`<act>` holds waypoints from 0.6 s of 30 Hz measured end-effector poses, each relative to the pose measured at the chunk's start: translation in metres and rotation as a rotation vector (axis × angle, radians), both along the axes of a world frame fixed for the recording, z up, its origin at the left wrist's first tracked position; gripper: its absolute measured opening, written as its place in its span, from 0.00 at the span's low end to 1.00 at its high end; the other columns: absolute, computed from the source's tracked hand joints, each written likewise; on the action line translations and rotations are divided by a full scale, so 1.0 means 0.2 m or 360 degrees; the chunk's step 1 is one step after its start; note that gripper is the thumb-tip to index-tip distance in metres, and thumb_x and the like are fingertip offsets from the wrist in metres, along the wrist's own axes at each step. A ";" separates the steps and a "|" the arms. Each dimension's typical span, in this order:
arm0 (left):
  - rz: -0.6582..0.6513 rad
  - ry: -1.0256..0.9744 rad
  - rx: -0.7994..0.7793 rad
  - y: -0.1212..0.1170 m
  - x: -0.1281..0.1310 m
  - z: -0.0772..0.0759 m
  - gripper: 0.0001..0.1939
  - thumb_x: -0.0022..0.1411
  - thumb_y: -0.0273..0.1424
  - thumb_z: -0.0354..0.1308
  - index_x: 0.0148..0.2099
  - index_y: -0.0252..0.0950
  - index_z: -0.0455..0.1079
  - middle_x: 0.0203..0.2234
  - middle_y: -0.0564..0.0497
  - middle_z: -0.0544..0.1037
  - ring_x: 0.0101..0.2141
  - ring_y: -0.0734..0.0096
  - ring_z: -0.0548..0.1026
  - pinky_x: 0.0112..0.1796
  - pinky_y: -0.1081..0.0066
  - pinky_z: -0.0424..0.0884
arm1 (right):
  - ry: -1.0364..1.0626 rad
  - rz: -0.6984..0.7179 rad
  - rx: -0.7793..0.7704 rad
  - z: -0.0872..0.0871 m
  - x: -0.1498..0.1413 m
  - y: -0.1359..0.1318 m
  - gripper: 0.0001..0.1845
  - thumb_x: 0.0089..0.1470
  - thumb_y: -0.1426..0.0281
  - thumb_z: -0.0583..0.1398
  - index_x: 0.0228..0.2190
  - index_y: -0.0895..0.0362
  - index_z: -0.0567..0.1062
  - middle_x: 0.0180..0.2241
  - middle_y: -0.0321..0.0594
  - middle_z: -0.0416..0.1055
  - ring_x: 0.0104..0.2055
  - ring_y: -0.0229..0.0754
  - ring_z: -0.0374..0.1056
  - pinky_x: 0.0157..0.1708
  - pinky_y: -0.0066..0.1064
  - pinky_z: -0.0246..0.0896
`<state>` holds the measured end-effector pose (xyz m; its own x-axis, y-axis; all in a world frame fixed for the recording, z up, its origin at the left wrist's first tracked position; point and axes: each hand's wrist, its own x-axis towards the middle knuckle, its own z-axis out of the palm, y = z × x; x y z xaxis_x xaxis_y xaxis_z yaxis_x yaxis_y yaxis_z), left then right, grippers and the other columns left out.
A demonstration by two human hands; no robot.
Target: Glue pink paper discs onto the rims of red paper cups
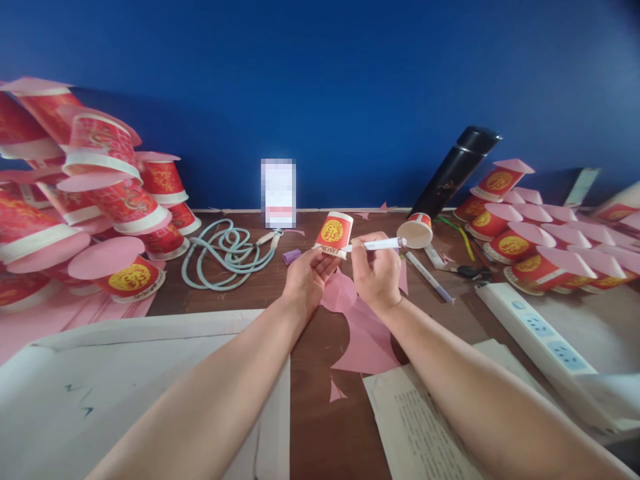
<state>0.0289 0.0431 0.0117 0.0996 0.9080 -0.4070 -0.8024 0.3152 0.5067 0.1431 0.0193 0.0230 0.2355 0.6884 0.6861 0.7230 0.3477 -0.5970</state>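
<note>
Cup: The red cup [333, 230] is lifted off the table [315, 413] and tilted between the hands, its gold emblem toward the person and its white rim low.
Left hand: The left hand [306, 279] grips the cup near the rim, with fingers curled below it.
Right hand: The right hand [375, 273] has its fingers pinched round a pen [387, 244].
Pen tip: It points at the rim; whether it touches cannot be told.
Rim: Dark marks run along part of it, so the step in hand looks like marking this band.
Next stroke: Any further mark would seem to call for a firm left hold, a slight turn of the cup and light pressure on the curve.
Paper: Near and below the hands lie a pink disc [339, 293] and a pink scrap [367, 340].
Stacks: Pink-topped cups form a left stack [103, 143] and a right stack [515, 247].
</note>
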 end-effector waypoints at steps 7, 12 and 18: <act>-0.0023 0.0016 -0.0016 0.01 -0.01 0.00 0.04 0.54 0.20 0.55 0.30 0.31 0.70 0.23 0.46 0.78 0.28 0.70 0.78 0.40 0.69 0.76 | -0.0011 0.0005 0.0016 -0.01 0.00 0.00 0.06 0.56 0.67 0.55 0.28 0.54 0.69 0.27 0.37 0.73 0.29 0.40 0.69 0.31 0.33 0.65; -0.0041 0.0016 -0.0008 0.00 -0.01 0.00 0.04 0.53 0.20 0.55 0.30 0.29 0.70 0.24 0.44 0.78 0.29 0.69 0.79 0.39 0.69 0.76 | -0.0022 0.0008 0.0020 -0.01 0.00 0.00 0.06 0.56 0.67 0.55 0.28 0.54 0.69 0.27 0.37 0.72 0.28 0.41 0.69 0.31 0.33 0.64; -0.0048 -0.0003 -0.0010 0.00 -0.02 0.01 0.03 0.53 0.20 0.56 0.31 0.30 0.70 0.24 0.45 0.78 0.29 0.69 0.79 0.40 0.69 0.76 | -0.0022 0.0005 0.0030 0.00 0.00 0.00 0.06 0.56 0.67 0.55 0.28 0.54 0.69 0.27 0.37 0.73 0.29 0.40 0.69 0.31 0.32 0.64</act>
